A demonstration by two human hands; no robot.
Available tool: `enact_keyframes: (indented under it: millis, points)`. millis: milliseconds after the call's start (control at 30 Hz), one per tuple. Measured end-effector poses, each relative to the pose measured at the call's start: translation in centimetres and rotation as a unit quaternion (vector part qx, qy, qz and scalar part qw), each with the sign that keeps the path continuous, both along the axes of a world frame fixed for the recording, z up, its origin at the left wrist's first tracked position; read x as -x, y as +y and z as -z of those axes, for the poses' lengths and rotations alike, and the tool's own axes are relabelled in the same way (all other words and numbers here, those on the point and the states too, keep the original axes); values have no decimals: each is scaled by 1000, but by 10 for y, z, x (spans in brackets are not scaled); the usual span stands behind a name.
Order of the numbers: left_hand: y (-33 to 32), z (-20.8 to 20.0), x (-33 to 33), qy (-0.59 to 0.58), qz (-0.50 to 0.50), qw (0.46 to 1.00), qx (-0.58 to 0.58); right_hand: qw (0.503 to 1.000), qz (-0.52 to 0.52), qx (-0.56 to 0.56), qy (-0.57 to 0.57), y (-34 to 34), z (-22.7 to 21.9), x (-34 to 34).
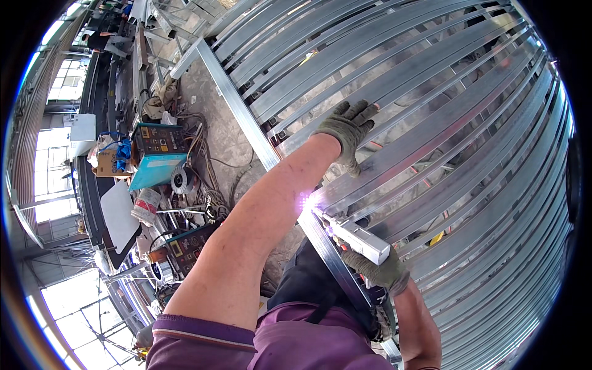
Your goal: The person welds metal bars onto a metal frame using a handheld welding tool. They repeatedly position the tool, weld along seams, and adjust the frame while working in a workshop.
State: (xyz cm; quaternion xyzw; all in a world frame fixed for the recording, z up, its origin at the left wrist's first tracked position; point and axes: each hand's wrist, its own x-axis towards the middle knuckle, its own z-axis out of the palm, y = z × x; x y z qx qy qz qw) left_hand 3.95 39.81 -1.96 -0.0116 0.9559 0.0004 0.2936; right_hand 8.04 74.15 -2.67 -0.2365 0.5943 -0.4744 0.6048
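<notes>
Clad in purple shirt [308, 336], spreads left hand [347, 131] wide, gripping nothing, over steel slats [394, 169] right of edge rail [237, 112]; curls right hand [383, 272] around welding torch [364, 240], burning bright arc [310, 202] at edge rail. Looks mid-weld there; cannot judge progress farther along.

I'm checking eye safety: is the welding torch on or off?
On: the welding torch in the right hand has violet-white glare at its tip.
</notes>
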Motion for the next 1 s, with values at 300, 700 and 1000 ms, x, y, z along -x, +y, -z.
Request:
enact_keyframes:
  millis: [300,700,1000]
  points:
    - [-2,7,-1,9,2,1000,2,999,-14,-27,-9,-2,-14,5]
    - [-1,5,-2,13,-4,1000,-6,999,2,-40,-29,1,-16,4]
    - [-3,11,-1,16,-3,1000,-7,998,-6,-60,-31,0,-23,7]
